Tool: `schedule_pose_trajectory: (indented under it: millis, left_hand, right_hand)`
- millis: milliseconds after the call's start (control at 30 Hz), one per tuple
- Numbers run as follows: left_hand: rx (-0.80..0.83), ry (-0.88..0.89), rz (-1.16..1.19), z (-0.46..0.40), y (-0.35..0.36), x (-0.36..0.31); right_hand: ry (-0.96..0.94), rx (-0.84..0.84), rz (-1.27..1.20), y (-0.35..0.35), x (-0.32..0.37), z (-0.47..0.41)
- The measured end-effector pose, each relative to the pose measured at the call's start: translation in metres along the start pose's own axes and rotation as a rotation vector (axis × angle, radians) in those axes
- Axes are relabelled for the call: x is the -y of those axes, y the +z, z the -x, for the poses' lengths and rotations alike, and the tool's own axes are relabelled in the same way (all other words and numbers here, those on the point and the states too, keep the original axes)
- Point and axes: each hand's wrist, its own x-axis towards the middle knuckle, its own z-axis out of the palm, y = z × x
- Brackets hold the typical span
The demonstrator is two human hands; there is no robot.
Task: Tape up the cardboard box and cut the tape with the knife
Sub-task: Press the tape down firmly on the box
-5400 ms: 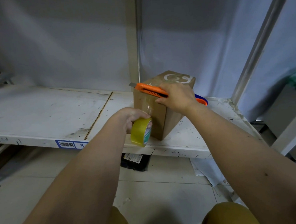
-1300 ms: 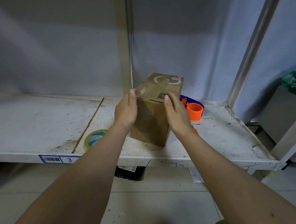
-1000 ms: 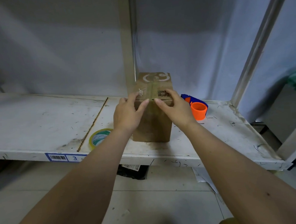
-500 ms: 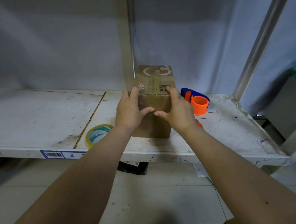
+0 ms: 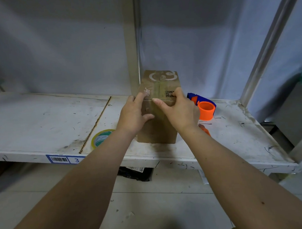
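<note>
While the cardboard box stands upright on the white shelf, we press both hands against its near face. Our left hand lies flat on the box's left part, fingers spread, index tip over the top edge. Our right hand covers the right part, thumb pressed along the top front edge. The tape roll lies flat left of the box. An orange object, possibly the knife, shows just right of it.
</note>
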Motion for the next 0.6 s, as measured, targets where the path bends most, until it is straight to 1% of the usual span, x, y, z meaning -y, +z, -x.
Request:
schedule_pose_trajectory:
  millis: [167, 300, 467, 600]
  left_hand:
    - [-0.064, -0.09, -0.046, -0.004, 0.005, -0.015]
    - [-0.056, -0.087, -0.033, -0.004, 0.004, -0.014]
    - [-0.077, -0.116, 0.013, -0.004, 0.003, -0.014]
    - [-0.107, -0.154, 0.023, -0.004, 0.007, -0.021]
  right_hand:
    - [-0.067, 0.008, 0.004, -0.002, -0.008, 0.002]
    - [-0.153, -0.014, 0.024, -0.002, -0.019, 0.005]
    - [-0.147, -0.022, -0.035, -0.003, -0.02, 0.007]
    - [-0.066, -0.047, -0.07, -0.001, -0.01, 0.008]
